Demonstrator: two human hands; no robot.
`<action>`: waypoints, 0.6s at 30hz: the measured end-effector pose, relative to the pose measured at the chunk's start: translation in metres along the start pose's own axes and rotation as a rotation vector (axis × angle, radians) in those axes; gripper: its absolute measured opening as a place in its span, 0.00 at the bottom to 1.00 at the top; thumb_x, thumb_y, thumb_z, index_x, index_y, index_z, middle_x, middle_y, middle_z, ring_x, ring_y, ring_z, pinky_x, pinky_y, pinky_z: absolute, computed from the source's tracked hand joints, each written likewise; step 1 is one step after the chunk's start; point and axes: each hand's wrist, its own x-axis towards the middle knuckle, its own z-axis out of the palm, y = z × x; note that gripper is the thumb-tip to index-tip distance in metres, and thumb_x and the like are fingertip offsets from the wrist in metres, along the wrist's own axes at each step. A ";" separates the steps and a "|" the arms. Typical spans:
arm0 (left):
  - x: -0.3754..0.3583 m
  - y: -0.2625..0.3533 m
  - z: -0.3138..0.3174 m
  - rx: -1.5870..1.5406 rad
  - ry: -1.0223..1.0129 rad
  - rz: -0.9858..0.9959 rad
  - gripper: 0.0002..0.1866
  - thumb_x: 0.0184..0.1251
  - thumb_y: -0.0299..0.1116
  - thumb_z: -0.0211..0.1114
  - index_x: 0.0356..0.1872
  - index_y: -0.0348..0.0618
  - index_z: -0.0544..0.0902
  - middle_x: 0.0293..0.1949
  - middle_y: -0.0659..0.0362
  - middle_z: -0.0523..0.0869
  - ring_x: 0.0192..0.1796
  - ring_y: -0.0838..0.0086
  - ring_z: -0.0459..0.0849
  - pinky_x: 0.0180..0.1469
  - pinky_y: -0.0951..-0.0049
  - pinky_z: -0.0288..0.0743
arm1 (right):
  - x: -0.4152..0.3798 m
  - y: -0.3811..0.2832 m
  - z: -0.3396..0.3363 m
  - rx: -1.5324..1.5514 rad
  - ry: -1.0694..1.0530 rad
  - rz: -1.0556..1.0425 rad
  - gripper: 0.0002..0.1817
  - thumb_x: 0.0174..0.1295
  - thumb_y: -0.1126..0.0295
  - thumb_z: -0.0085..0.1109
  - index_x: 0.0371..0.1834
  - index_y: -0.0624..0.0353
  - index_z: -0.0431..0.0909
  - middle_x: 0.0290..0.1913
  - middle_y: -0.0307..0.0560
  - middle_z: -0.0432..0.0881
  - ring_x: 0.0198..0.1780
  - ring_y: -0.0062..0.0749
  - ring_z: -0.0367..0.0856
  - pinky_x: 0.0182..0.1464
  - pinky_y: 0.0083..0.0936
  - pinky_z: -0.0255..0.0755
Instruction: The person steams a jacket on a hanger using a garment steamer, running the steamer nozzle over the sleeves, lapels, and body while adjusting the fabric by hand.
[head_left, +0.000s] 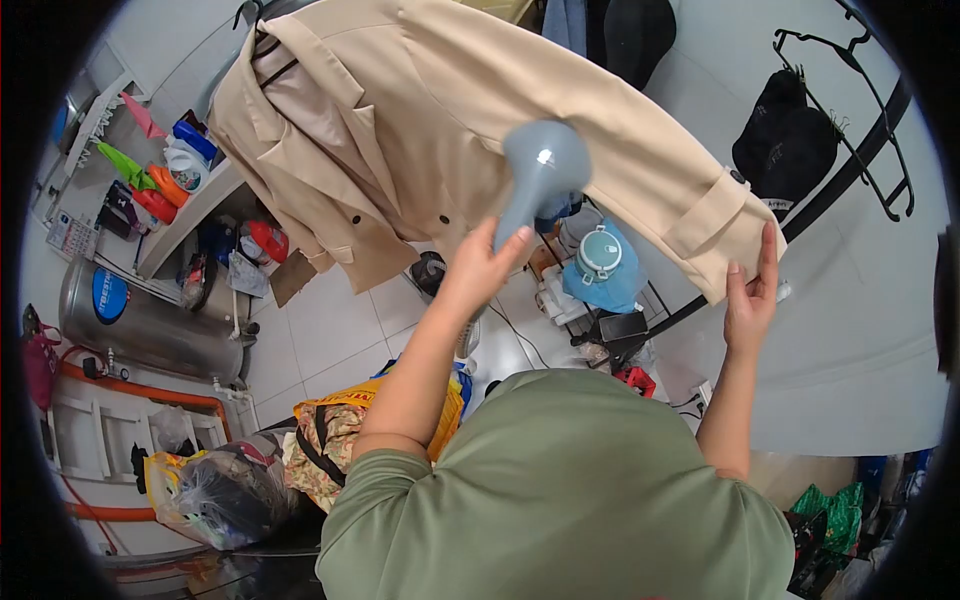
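Note:
A beige coat (345,130) with dark buttons hangs from a black hanger (248,12) at the upper left. One of its sleeves (600,120) is stretched out toward the right. My left hand (485,265) is wrapped round the handle of a grey-blue garment steamer (545,165), whose rounded head overlaps the sleeve's lower edge in this view. At the cuff (715,215), my right hand (752,300) grips the sleeve end, with the thumb and fingers at the fabric edge.
Below the sleeve stands a round teal-lidded container (599,252) on a rack. A black rail (850,175) with hangers and dark caps (785,140) is at the right. Detergent bottles (185,165), a metal tank (140,320) and stuffed bags (235,490) line the left.

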 end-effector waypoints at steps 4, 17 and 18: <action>0.011 0.002 -0.018 -0.002 0.078 -0.137 0.28 0.73 0.57 0.62 0.37 0.35 0.76 0.22 0.55 0.79 0.20 0.74 0.79 0.26 0.68 0.75 | 0.003 -0.004 -0.001 0.057 0.024 0.025 0.36 0.68 0.87 0.49 0.80 0.65 0.54 0.82 0.50 0.57 0.79 0.36 0.59 0.78 0.31 0.53; 0.010 -0.032 0.017 -0.056 0.059 0.063 0.27 0.73 0.54 0.63 0.46 0.33 0.78 0.29 0.48 0.82 0.31 0.63 0.82 0.36 0.62 0.75 | 0.016 -0.016 -0.004 0.191 0.083 0.059 0.37 0.65 0.89 0.49 0.79 0.66 0.56 0.81 0.53 0.58 0.77 0.37 0.62 0.76 0.31 0.58; 0.011 -0.031 0.013 -0.092 0.052 0.017 0.27 0.73 0.54 0.63 0.46 0.33 0.78 0.30 0.48 0.83 0.32 0.63 0.83 0.37 0.62 0.75 | 0.017 -0.021 -0.004 0.202 0.085 0.067 0.37 0.65 0.89 0.49 0.79 0.66 0.56 0.80 0.54 0.58 0.77 0.37 0.62 0.76 0.31 0.58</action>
